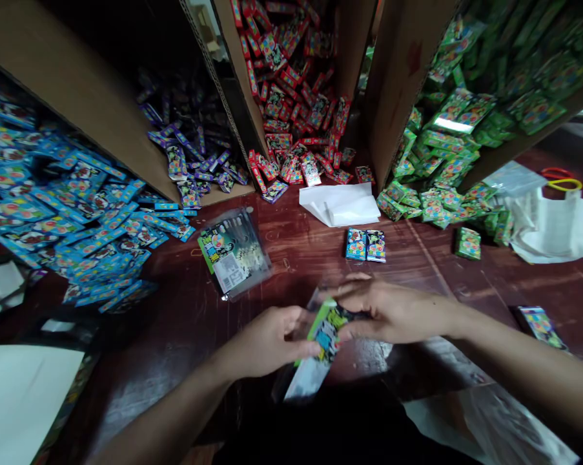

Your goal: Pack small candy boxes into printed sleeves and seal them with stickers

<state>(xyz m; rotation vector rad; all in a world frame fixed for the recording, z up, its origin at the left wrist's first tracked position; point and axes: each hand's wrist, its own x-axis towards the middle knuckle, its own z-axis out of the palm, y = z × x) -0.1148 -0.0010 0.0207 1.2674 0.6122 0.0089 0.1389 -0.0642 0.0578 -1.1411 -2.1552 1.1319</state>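
Low over the near part of the table, both my hands hold one printed plastic pouch (326,332), green, black and white, tilted and blurred by motion. My left hand (276,342) pinches its left side with the thumb across the front. On its upper right side, my right hand (376,307) grips with bent fingers; some fingertips are hidden behind the pouch. Beyond my hands two small boxes (365,245), blue and purple, lie side by side. A similar pouch (233,252) with a barcode label lies flat to the left.
Cardboard cartons (392,97) lie tipped at the back, spilling blue boxes (88,213), purple boxes (194,155), red boxes (291,97) and green boxes (446,155). White paper (342,203) lies before the red ones. A lone green box (468,243) and a dark printed packet (540,327) are at right.
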